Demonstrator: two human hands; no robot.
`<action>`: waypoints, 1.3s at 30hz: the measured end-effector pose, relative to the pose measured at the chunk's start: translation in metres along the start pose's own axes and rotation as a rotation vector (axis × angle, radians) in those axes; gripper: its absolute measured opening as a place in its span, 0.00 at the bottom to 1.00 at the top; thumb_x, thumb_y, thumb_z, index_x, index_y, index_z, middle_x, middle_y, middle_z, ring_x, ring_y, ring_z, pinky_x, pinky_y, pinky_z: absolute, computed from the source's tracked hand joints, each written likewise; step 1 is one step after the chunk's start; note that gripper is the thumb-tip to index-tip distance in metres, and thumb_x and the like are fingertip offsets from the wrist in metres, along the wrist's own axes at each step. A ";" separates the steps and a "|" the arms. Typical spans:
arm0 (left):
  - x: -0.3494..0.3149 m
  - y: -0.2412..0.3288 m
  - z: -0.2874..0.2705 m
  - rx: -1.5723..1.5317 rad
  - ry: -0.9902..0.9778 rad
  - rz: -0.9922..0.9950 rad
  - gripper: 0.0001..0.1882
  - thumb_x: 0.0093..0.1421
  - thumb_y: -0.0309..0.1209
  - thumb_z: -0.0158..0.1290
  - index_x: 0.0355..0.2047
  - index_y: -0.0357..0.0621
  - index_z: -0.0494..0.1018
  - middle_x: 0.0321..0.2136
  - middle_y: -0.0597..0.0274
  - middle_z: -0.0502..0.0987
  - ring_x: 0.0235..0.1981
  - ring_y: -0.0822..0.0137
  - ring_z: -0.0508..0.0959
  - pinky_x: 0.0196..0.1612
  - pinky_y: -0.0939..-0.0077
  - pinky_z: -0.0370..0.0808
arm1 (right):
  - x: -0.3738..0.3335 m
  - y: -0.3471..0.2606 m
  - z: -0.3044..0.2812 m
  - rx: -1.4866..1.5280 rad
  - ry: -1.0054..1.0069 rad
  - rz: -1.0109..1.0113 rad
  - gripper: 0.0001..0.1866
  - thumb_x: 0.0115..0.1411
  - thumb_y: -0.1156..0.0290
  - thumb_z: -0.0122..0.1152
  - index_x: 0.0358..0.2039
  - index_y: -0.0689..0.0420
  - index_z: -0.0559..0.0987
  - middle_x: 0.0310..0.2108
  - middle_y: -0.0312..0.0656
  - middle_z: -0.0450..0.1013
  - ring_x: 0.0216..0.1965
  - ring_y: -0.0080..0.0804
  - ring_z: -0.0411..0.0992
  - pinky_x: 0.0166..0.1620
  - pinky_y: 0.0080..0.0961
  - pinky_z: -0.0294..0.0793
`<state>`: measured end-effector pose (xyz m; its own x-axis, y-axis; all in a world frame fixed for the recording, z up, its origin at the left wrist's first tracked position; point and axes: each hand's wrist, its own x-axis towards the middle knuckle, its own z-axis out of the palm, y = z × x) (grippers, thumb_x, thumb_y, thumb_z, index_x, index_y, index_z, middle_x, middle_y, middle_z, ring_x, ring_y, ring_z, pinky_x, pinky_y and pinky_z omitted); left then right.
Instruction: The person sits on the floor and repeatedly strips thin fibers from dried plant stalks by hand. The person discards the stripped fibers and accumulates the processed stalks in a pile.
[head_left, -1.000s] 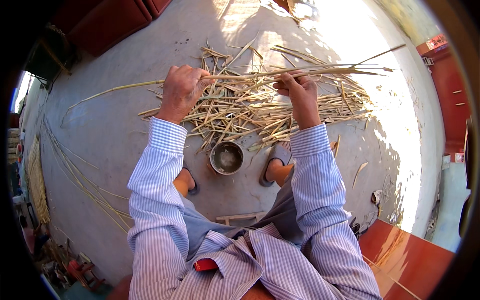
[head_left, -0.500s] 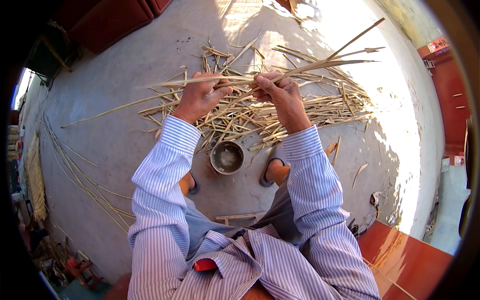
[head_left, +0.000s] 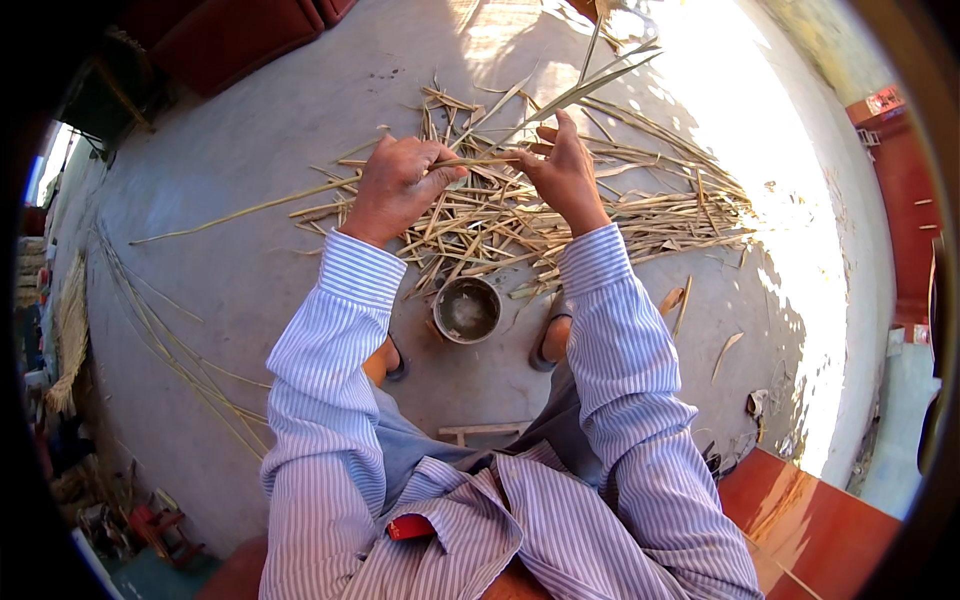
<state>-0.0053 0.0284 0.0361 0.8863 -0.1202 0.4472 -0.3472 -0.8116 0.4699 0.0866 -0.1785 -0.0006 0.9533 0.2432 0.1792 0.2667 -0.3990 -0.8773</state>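
My left hand (head_left: 392, 188) is closed around a long, thin dry stalk (head_left: 250, 211), thumb pressed along it. One end slants down to the left; a short part sticks out to the right. At that right end is my right hand (head_left: 568, 178), thumb reaching left to the stalk's tip and the other fingers raised and apart. Whether the thumb touches the stalk is hard to tell. Long pale leaf blades (head_left: 598, 85) angle up and right just beyond the right fingers; whether they rest on anything is unclear. Beneath both hands spreads a heap of dry stalks and leaves (head_left: 640, 215).
A round metal bowl (head_left: 467, 310) stands on the concrete floor between my feet. Several long thin stalks (head_left: 175, 345) lie to the left, near a straw bundle (head_left: 70, 335). A reddish-brown board (head_left: 800, 510) is at the lower right, a dark red sofa (head_left: 235, 40) at the far left.
The right hand's fingers have spread from their grip on the leafy stalks. The leaf blades now stand steeper and further left. The left hand keeps its stalk, almost in place.
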 end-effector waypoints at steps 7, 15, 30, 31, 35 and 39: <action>-0.004 -0.006 0.000 -0.043 -0.039 -0.060 0.10 0.53 0.38 0.60 0.29 0.45 0.78 0.23 0.59 0.78 0.28 0.58 0.76 0.37 0.65 0.66 | -0.024 -0.045 0.011 0.522 -0.307 0.048 0.07 0.59 0.76 0.60 0.36 0.67 0.80 0.28 0.40 0.78 0.30 0.21 0.77 0.35 0.18 0.77; -0.014 -0.043 -0.016 -0.249 -0.012 -0.223 0.12 0.52 0.39 0.62 0.29 0.43 0.78 0.24 0.57 0.80 0.27 0.58 0.78 0.34 0.65 0.69 | -0.020 -0.045 -0.002 0.519 -0.131 -0.051 0.06 0.61 0.75 0.59 0.36 0.64 0.79 0.27 0.38 0.77 0.29 0.21 0.76 0.34 0.17 0.76; -0.011 -0.008 -0.019 -0.391 0.094 -0.123 0.12 0.53 0.38 0.63 0.29 0.40 0.80 0.22 0.56 0.80 0.23 0.66 0.78 0.26 0.71 0.73 | -0.043 -0.068 0.006 0.716 -0.230 -0.019 0.19 0.63 0.71 0.58 0.53 0.66 0.72 0.43 0.44 0.76 0.37 0.21 0.72 0.40 0.18 0.72; -0.010 -0.006 -0.017 -0.390 0.095 -0.101 0.12 0.54 0.38 0.63 0.29 0.40 0.80 0.22 0.57 0.80 0.23 0.66 0.79 0.26 0.71 0.73 | -0.039 -0.059 0.003 0.663 -0.250 -0.036 0.16 0.64 0.71 0.56 0.51 0.65 0.73 0.42 0.44 0.76 0.37 0.23 0.74 0.39 0.19 0.73; -0.008 -0.012 -0.026 -0.314 0.055 -0.048 0.10 0.54 0.34 0.62 0.29 0.39 0.80 0.23 0.57 0.80 0.23 0.67 0.79 0.27 0.71 0.74 | -0.038 -0.049 -0.003 0.701 -0.020 -0.012 0.12 0.66 0.71 0.53 0.47 0.64 0.75 0.40 0.44 0.77 0.36 0.25 0.77 0.36 0.18 0.75; -0.017 -0.022 -0.028 -0.386 0.066 -0.132 0.08 0.52 0.31 0.62 0.28 0.39 0.79 0.22 0.58 0.79 0.22 0.65 0.78 0.29 0.71 0.73 | -0.034 -0.054 0.000 0.718 0.000 -0.095 0.12 0.65 0.70 0.55 0.45 0.63 0.75 0.37 0.44 0.78 0.34 0.27 0.78 0.35 0.19 0.77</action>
<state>-0.0213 0.0642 0.0389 0.9139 0.0172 0.4057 -0.3325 -0.5416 0.7721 0.0403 -0.1651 0.0405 0.9305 0.2484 0.2692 0.1892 0.3034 -0.9339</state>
